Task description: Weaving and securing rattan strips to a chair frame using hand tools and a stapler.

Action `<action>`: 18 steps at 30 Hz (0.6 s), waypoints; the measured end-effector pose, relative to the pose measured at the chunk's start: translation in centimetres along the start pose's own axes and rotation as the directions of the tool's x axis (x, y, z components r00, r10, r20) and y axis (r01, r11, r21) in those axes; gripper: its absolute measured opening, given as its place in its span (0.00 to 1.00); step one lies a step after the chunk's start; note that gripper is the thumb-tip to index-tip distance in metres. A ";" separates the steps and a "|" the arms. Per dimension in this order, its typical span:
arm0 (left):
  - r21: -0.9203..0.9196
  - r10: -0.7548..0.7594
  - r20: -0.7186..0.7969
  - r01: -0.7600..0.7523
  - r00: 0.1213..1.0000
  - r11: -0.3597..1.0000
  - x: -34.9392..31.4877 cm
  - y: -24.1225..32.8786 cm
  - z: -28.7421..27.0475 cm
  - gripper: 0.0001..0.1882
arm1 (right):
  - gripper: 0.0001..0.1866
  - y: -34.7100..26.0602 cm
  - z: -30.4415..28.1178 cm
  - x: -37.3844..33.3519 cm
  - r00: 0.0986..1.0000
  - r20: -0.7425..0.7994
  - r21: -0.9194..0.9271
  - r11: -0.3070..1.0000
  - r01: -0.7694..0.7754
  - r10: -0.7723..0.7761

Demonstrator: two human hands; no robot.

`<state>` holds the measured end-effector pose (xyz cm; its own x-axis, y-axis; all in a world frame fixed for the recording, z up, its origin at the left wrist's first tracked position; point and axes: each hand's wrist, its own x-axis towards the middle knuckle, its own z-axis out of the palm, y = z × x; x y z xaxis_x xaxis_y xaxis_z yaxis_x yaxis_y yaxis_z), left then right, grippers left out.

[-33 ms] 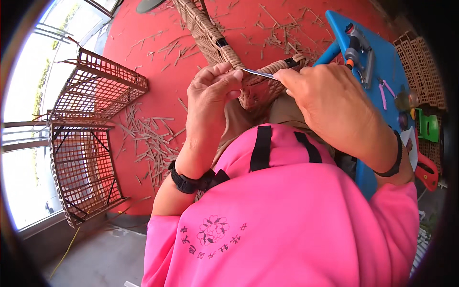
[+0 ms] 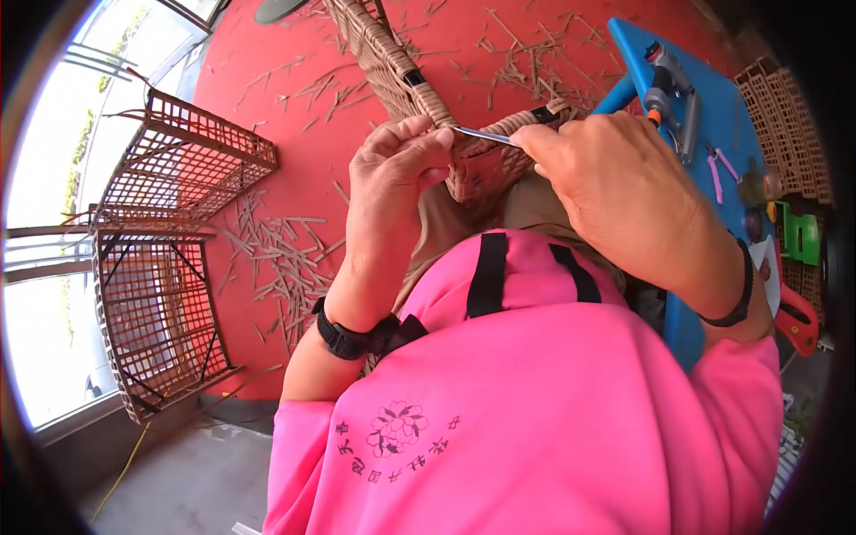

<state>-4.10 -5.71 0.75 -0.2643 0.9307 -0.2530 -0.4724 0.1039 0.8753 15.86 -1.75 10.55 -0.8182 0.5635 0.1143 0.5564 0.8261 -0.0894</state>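
A tan woven wicker basket piece (image 2: 379, 45) reaches over my lap, its braided rim bending at a corner between my hands. With thumb and fingers pinched, my left hand (image 2: 392, 169) is closed at the left of this corner; what lies between its fingertips is too small to make out. My right hand (image 2: 624, 192) is closed round a thin, pointed metal tool (image 2: 486, 135). The tool's tip points left and meets the rim beside my left thumb. The tool's handle is hidden inside my right hand.
To the right, a blue table (image 2: 713, 107) carries a grey hand tool (image 2: 673, 94), pink-handled scissors (image 2: 716, 174) and a small jar (image 2: 758, 187). Brown lattice baskets (image 2: 156, 312) stand at left. Cut strips (image 2: 285, 259) litter the red floor. A red-handled tool (image 2: 796, 321) lies far right.
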 end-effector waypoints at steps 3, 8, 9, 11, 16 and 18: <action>0.003 -0.076 -0.004 0.076 0.997 0.997 0.4 0.2 -0.3 0.14 | 0.09 0.8 -0.5 0.4 0.998 -0.007 -0.039 0.997 0.066 -0.066; 0.101 -0.230 -0.020 0.231 0.973 0.968 0.6 2.0 0.0 0.08 | 0.07 1.7 -0.5 0.8 0.994 -0.033 0.002 0.995 0.104 -0.104; 0.125 -0.263 0.003 0.260 0.965 0.957 0.5 2.5 0.2 0.05 | 0.07 1.5 -0.5 0.7 0.994 -0.040 -0.015 0.994 0.104 -0.104; 0.150 -0.294 0.016 0.289 0.956 0.946 0.7 2.7 0.2 0.03 | 0.07 1.3 -0.7 0.6 0.993 -0.049 -0.026 0.994 0.109 -0.110; 0.245 -0.227 0.175 0.181 0.958 0.953 1.3 2.7 -0.4 0.02 | 0.07 1.4 -1.0 0.2 0.988 -0.085 -0.069 0.990 0.125 -0.131; 0.264 -0.291 0.085 0.260 0.953 0.929 1.9 3.1 0.0 0.03 | 0.06 0.8 -2.0 0.8 0.995 -0.017 -0.087 0.991 0.101 -0.103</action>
<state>-6.11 -3.63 3.00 -0.0434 0.8865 -0.4608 -0.2854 0.4310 0.8560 15.93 -0.64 12.50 -0.8684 0.4757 0.1400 0.4815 0.8764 0.0094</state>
